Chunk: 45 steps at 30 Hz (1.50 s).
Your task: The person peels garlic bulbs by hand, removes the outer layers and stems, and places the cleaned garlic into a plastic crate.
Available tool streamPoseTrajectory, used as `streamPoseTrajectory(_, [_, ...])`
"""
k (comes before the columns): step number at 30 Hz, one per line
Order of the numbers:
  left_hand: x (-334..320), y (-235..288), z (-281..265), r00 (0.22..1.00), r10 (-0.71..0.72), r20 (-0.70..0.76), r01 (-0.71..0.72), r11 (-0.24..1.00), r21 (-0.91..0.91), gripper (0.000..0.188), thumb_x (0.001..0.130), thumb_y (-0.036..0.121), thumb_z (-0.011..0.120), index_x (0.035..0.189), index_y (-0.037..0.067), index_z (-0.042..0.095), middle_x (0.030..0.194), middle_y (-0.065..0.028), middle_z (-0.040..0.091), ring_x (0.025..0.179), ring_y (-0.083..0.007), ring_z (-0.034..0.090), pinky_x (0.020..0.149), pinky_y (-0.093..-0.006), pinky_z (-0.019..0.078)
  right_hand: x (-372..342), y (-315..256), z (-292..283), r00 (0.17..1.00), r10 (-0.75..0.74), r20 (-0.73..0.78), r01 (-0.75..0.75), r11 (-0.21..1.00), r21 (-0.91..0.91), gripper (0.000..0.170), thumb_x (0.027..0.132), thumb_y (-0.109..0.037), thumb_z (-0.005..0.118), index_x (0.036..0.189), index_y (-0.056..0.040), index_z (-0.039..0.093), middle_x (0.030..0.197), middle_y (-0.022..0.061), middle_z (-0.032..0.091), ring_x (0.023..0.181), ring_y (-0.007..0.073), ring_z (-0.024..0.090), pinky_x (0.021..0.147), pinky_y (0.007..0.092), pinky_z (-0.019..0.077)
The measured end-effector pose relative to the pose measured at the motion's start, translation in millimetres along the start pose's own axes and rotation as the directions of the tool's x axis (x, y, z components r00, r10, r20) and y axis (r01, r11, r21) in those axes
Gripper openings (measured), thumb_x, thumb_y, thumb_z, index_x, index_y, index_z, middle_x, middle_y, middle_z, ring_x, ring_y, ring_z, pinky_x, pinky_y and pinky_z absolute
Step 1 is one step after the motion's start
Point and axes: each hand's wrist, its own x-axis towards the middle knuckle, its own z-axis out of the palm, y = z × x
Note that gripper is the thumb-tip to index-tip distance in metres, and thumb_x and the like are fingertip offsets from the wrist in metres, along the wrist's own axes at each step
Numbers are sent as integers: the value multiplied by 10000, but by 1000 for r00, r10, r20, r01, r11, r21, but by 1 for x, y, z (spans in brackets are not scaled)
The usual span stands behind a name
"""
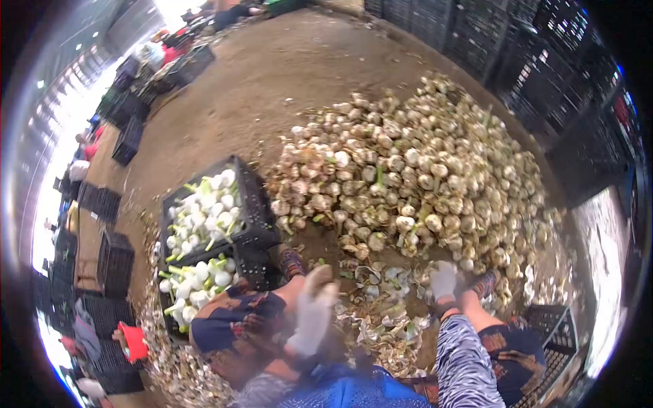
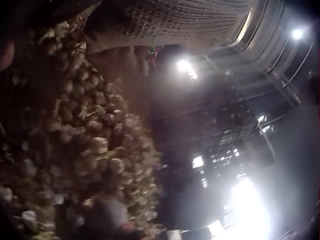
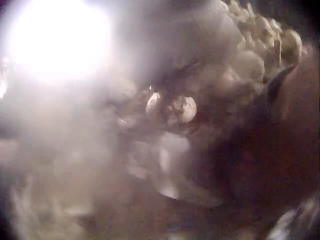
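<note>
In the head view my gloved left hand (image 1: 314, 313) is raised above the left knee, blurred, with stained fingertips and no bulb showing in it. Its knitted glove (image 2: 170, 22) spans the top of the left wrist view. My gloved right hand (image 1: 444, 280) reaches down to the near edge of a large heap of garlic bulbs (image 1: 408, 170), beside the right foot. I cannot tell whether its fingers hold a bulb. Loose garlic skins (image 1: 384, 326) cover the ground between the feet. Blurred bulbs (image 3: 185, 109) lie near the right hand in its wrist view.
Two black crates (image 1: 255, 204) of trimmed white garlic with green stems (image 1: 204, 211) stand left of the legs. Another black crate (image 1: 554, 333) is by the right thigh. Stacked crates (image 1: 469, 41) line the back right. A red container (image 1: 133, 342) sits at the left.
</note>
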Motion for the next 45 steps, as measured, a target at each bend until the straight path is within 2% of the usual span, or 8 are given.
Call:
streamPoseTrajectory(3, [11, -60, 3, 982, 156, 109, -180, 947, 267, 524, 851, 96, 604, 1337, 6, 429, 1224, -145, 516, 1128, -213, 496, 916, -293, 447, -16, -83, -7, 945, 107, 310, -312, 581, 752, 175, 780, -19, 642, 951, 11, 660, 816, 63, 660, 702, 181, 595, 648, 296, 485])
streamPoseTrajectory(11, [-18, -29, 3, 963, 133, 236, -137, 991, 1, 570, 854, 29, 596, 1387, 31, 392, 1311, -137, 501, 1231, -193, 446, 1045, -293, 344, -91, -229, -72, 889, -362, 280, -174, 298, 938, 166, 935, -119, 549, 1033, -6, 622, 951, 43, 645, 798, 125, 589, 716, 248, 481])
streamPoseTrajectory(13, [-19, -40, 2, 889, 403, 218, -445, 873, 202, 588, 816, 31, 629, 1365, 55, 419, 1306, -143, 496, 1174, -250, 514, 988, -333, 412, -103, -235, -97, 787, -302, 538, -536, 95, 839, 202, 938, -222, 586, 1000, -31, 614, 907, 33, 638, 793, 112, 600, 687, 238, 486])
streamPoseTrajectory(24, [-70, 6, -11, 883, 430, 187, -466, 848, 251, 539, 731, 170, 761, 1231, 84, 578, 1137, -129, 565, 1033, -285, 584, 882, -339, 473, -142, -247, -131, 767, -386, 512, -507, 125, 853, 246, 946, -223, 580, 996, 12, 634, 923, 76, 661, 810, 130, 626, 717, 259, 511])
streamPoseTrajectory(29, [-69, 3, -6, 868, 495, 47, -496, 858, 133, 482, 763, 100, 750, 1207, 28, 578, 1099, -100, 590, 1014, -210, 588, 872, -332, 491, -133, -201, -119, 750, -631, 199, 239, 539, 808, 249, 924, -99, 558, 1122, 49, 588, 1073, 135, 629, 921, 220, 633, 780, 296, 532])
streamPoseTrajectory(31, [-52, -9, -10, 926, 376, 28, -377, 925, 43, 454, 775, 11, 726, 1201, 1, 569, 1083, -80, 588, 982, -163, 586, 840, -290, 508, -142, -208, -125, 743, -425, 517, -573, -5, 819, 332, 913, -52, 533, 1227, 55, 521, 1122, 152, 604, 955, 268, 634, 826, 359, 549])
streamPoseTrajectory(36, [-57, -7, -2, 888, 443, 122, -453, 887, 83, 490, 752, -21, 731, 1212, 18, 565, 1048, -47, 570, 945, -143, 589, 811, -268, 507, -142, -224, -140, 797, -353, 491, -497, 79, 864, 362, 941, -128, 539, 1264, 29, 490, 1126, 99, 597, 903, 199, 645, 737, 339, 571])
streamPoseTrajectory(45, [-61, 0, -4, 845, 470, 255, -529, 805, 270, 465, 703, -2, 747, 1149, 39, 621, 1047, -95, 627, 957, -211, 613, 818, -311, 512, -129, -220, -144, 885, -389, 257, 125, 730, 672, 158, 876, -148, 599, 861, -10, 673, 680, 48, 601, 625, 145, 555, 563, 273, 413])
